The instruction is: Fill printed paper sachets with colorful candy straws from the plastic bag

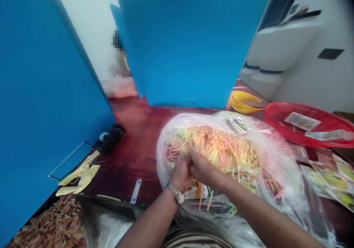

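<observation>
The left hand [181, 174], wearing a silver wristwatch [176, 192], and the right hand [201, 167] are both pinching thin pastel yellow and pink sticks [214, 148], which lie inside a large clear plastic bag [279, 189] on a dark red table [132, 166].

Bright, even light and faint shadows; glare on the plastic bag [279, 178]; wide-angle distortion bends the blue partition [49, 93] at left.
</observation>
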`<state>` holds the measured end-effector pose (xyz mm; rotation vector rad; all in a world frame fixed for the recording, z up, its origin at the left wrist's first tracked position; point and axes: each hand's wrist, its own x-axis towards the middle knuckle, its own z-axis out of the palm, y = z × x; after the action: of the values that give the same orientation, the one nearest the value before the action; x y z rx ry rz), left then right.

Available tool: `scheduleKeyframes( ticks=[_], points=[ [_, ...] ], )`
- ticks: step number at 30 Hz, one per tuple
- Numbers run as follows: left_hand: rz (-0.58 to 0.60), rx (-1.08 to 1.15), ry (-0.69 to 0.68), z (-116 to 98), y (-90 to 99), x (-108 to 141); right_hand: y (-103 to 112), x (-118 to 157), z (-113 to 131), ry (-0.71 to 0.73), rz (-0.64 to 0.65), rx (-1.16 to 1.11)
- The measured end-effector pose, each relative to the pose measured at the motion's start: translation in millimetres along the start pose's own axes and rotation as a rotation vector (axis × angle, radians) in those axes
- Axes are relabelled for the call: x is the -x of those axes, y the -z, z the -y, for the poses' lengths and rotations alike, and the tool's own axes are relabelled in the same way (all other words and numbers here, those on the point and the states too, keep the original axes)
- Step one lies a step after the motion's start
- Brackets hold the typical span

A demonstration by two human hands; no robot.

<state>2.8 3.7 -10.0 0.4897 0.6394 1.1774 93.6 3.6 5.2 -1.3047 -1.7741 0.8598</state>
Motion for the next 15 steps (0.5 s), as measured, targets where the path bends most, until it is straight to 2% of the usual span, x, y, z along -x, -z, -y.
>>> scheduleKeyframes(
  ticks=[2, 4, 6, 8, 10, 11, 13, 15],
  points=[
    [-0.046, -0.079, -0.027, 0, 3.3, -2, 11, 3, 3, 0.005, 0.014, 0.095],
    [-0.024, -0.271, -0.022, -1, 8.0, -2, 29, 3, 10, 0.019, -0.071, 0.274],
    [0.086, -0.535, 0.010, -3, 11.6, -1, 45, 2, 16, 0.086, -0.162, 0.427],
    [0.234, -0.726, 0.048, -7, 12.3, 2, 55, 2, 20, 0.210, -0.061, 0.469],
    [0.306, -0.788, 0.121, -10, 9.8, 6, 55, 7, 18, 0.297, 0.104, 0.439],
    [0.310, -0.785, 0.172, -12, 7.8, 8, 53, 10, 16, 0.307, 0.142, 0.423],
    [0.311, -0.769, 0.252, -15, 3.1, 10, 47, 19, 10, 0.285, 0.100, 0.390],
    [0.342, -0.783, 0.261, -16, -1.3, 11, 43, 28, 4, 0.258, 0.016, 0.327]
  ],
)
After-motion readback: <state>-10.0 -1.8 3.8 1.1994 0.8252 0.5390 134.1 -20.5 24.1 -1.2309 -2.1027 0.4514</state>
